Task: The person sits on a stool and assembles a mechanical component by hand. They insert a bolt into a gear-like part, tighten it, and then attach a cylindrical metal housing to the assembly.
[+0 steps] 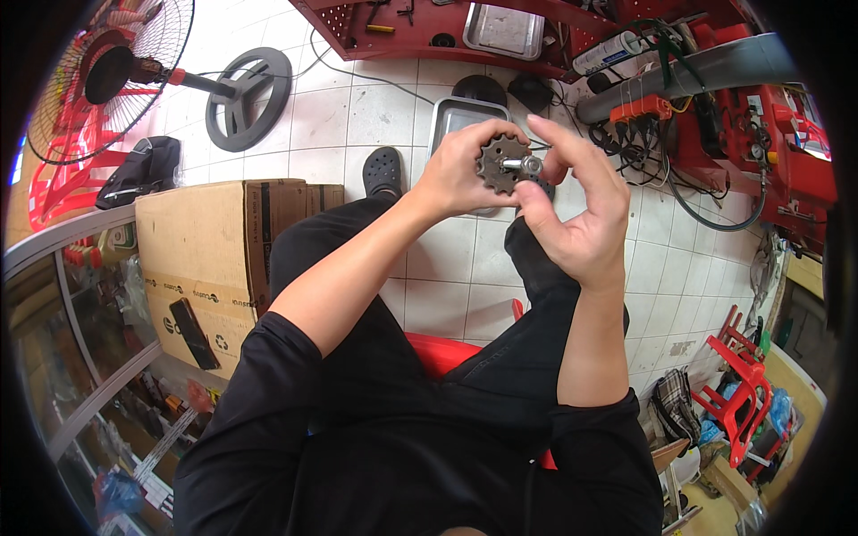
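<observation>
White tiles [447,255] below; on the far side of my knees [308,237], my left hand [456,174] grips the cog [493,171]. My right hand [585,201] curves by its bolt [532,165], contact unclear; a slack grip could drop it.

The left hand [460,174] is gripping the sprocket [491,168] from its left, with the bare left forearm [362,268] slanting toward it from below left. The right hand [585,205] is curving loosely, thumb and forefinger parted, at the sprocket's right; the right forearm [593,344] is extending below it.
</observation>
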A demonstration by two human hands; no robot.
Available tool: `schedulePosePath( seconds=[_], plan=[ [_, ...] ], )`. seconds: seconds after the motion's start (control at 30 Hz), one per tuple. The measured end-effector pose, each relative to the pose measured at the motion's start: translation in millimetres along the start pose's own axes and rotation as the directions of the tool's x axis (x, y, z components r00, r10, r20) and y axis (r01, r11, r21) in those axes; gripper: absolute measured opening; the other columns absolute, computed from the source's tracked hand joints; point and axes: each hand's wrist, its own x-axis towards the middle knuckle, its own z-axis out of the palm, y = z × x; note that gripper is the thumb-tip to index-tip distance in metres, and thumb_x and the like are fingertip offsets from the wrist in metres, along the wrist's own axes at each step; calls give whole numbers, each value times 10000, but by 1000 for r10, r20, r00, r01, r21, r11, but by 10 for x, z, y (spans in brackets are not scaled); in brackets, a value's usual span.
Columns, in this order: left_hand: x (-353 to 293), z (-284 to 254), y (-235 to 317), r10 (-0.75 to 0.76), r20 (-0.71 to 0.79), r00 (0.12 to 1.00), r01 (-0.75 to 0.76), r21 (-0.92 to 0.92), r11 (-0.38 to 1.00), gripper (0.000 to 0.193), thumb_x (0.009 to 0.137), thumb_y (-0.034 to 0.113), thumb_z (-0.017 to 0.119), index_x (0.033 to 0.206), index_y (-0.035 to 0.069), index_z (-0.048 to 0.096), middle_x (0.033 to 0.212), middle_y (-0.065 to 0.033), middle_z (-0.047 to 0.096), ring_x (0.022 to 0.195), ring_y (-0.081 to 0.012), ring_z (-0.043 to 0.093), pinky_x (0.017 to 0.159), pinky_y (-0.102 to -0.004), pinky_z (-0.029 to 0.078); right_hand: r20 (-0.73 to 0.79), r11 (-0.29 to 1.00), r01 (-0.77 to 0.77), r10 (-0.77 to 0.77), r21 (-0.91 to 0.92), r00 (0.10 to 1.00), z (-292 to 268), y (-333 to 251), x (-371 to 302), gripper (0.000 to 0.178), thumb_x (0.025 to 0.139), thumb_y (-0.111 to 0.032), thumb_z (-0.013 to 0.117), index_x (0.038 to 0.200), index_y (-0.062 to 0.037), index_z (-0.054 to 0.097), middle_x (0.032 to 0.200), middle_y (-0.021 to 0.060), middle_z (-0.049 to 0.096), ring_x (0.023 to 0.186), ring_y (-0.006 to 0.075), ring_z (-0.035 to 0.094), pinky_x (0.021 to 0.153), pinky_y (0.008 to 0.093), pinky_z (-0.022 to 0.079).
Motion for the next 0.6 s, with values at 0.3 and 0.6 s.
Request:
schedulePosePath(
  seconds=[0.3,0.6],
  plan=[
    [-7,-4,-26,-6,1,1000,6,11,1000,531,580,156,866,1022,32,599,934,-63,665,823,-141,634,765,-286,504,12,999,-36,36,22,999,11,-12,-3,284,700,-163,770,914,-46,627,688,42,565,616,192,525,644,322,409],
    [-6,3,-19,-33,-3,999,32,-23,999,531,586,166,866,1023,33,596,933,-63,662,819,-138,632,757,-285,505,6,1000,-27,27,3,1000,-12,-4,-6,263,703,-142,760,904,-47,620,712,48,579,634,201,539,655,321,415]
  ],
)
